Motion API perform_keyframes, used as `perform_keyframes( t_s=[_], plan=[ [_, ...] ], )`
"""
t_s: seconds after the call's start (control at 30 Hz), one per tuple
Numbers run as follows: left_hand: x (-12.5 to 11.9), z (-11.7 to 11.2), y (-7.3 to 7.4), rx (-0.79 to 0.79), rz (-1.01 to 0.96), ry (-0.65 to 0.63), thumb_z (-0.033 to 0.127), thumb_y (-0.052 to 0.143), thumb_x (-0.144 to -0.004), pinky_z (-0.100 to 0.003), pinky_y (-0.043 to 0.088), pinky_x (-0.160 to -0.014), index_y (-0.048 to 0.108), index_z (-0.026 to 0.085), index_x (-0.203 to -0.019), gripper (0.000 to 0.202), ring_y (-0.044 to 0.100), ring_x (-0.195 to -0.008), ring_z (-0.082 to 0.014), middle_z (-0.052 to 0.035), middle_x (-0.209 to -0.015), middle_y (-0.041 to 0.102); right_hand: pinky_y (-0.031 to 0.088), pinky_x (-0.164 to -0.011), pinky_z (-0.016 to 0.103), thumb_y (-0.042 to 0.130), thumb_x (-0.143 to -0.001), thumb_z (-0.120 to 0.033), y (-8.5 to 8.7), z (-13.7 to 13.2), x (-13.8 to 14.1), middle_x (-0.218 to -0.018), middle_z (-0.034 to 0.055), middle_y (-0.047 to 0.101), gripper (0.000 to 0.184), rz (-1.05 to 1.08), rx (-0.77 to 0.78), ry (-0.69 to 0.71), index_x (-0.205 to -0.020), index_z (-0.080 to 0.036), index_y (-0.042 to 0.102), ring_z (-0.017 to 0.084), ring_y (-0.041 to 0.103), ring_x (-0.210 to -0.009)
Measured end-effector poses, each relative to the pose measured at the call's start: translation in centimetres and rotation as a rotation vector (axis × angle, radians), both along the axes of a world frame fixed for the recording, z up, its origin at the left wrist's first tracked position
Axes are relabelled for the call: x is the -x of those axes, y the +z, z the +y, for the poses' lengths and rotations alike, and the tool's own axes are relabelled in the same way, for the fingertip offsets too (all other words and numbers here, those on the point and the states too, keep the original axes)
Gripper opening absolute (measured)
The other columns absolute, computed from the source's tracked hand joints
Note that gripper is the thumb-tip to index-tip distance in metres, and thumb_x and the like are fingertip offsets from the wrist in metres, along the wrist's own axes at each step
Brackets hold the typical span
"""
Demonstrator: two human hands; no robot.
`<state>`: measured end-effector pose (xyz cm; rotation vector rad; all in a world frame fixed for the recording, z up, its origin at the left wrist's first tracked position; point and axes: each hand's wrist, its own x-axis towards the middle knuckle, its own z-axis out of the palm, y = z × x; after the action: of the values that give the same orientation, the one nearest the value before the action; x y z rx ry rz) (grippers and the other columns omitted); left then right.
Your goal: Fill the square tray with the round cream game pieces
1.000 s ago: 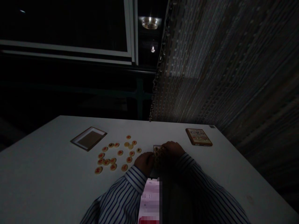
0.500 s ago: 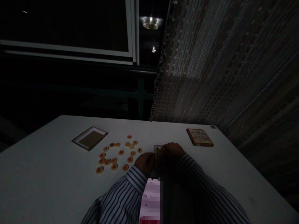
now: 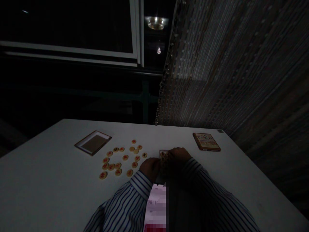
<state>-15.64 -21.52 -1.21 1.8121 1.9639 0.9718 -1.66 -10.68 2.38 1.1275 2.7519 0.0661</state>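
A small clear-edged tray [image 3: 164, 150] filled with round Chinese chess pieces [image 3: 164, 156] lies close to me on the table, its lower part in shadow. My left hand [image 3: 150, 169] is at its left side, fingers closed against the edge. Over the tray's upper right corner, my right hand [image 3: 180, 157] bends its fingers down onto the pieces; whether they pinch one is too dark to see. Left of my hands, several loose Chinese chess pieces [image 3: 118, 172] lie spread out. Most bear red characters, a few dark ones, and some show blank faces.
A shallow open box lid [image 3: 93, 143] lies at the far left of the white table [image 3: 60, 180]. On the right is a brown printed box [image 3: 207, 142]. A lit phone screen [image 3: 155, 203] glows below my hands. Beaded string curtains [image 3: 205, 64] hang beyond the table.
Both hands stay almost in place at the tray, with only slight finger movement. The loose pieces, lid and box have not moved.
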Motion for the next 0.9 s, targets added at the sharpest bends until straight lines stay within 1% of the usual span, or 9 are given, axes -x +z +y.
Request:
perform_keyframes(
  t_s=[0.27,0.37,0.53,0.63,0.77,0.9],
  plan=[
    [0.11,0.09,-0.39,-0.017,0.011,-0.017,0.025,0.039,-0.074,-0.029,0.043,-0.072,0.061,0.016,-0.087,0.027,0.057,-0.079,-0.0178,-0.0078,-0.083,0.063,0.039,-0.063,0.03,0.033,-0.078,-0.032,0.21,0.05,0.18,-0.089,0.0095,0.061,0.031,-0.03,0.001,0.016,-0.089,-0.021,0.059,0.021,0.055,-0.081],
    [0.08,0.04,-0.33,-0.016,0.015,-0.021,0.026,0.038,-0.075,-0.029,0.043,-0.072,0.061,0.015,-0.086,0.028,0.057,-0.079,-0.0182,-0.0083,-0.083,0.063,0.039,-0.063,0.029,0.034,-0.078,-0.032,0.25,0.07,0.2,-0.088,0.0098,0.061,0.03,-0.043,0.008,0.018,-0.089,-0.02,0.06,0.02,0.056,-0.081],
    [0.0,0.02,-0.07,-0.028,0.022,-0.011,0.025,0.039,-0.074,-0.029,0.043,-0.071,0.061,0.015,-0.086,0.027,0.057,-0.078,-0.0181,-0.0081,-0.082,0.064,0.039,-0.064,0.03,0.03,-0.08,-0.032,0.28,0.02,0.17,-0.089,0.0096,0.061,0.032,-0.046,0.003,0.026,-0.09,-0.021,0.059,0.02,0.055,-0.083],
    [0.02,0.02,0.04,-0.019,0.024,-0.013,0.025,0.04,-0.074,-0.029,0.043,-0.071,0.061,0.015,-0.086,0.026,0.057,-0.078,-0.0174,-0.0075,-0.082,0.063,0.04,-0.063,0.031,0.031,-0.079,-0.032,0.29,0.07,0.2,-0.087,0.0097,0.061,0.031,-0.056,0.011,0.032,-0.087,-0.02,0.059,0.021,0.056,-0.08],
    [0.08,0.04,0.03,-0.001,0.039,-0.034,0.024,0.039,-0.075,-0.028,0.043,-0.072,0.061,0.015,-0.087,0.026,0.056,-0.08,-0.0162,-0.0066,-0.084,0.063,0.04,-0.062,0.032,0.03,-0.079,-0.032,0.26,0.15,0.22,-0.087,0.0097,0.061,0.032,-0.055,0.01,0.042,-0.085,-0.019,0.059,0.022,0.056,-0.08],
    [0.08,0.05,0.0,0.0,0.054,-0.022,0.022,0.04,-0.074,-0.027,0.043,-0.072,0.061,0.016,-0.087,0.025,0.056,-0.08,-0.0157,-0.006,-0.084,0.063,0.04,-0.063,0.032,0.031,-0.079,-0.032,0.2,0.14,0.23,-0.087,0.0095,0.061,0.031,-0.053,0.014,0.048,-0.087,-0.02,0.058,0.022,0.056,-0.081]
  ],
)
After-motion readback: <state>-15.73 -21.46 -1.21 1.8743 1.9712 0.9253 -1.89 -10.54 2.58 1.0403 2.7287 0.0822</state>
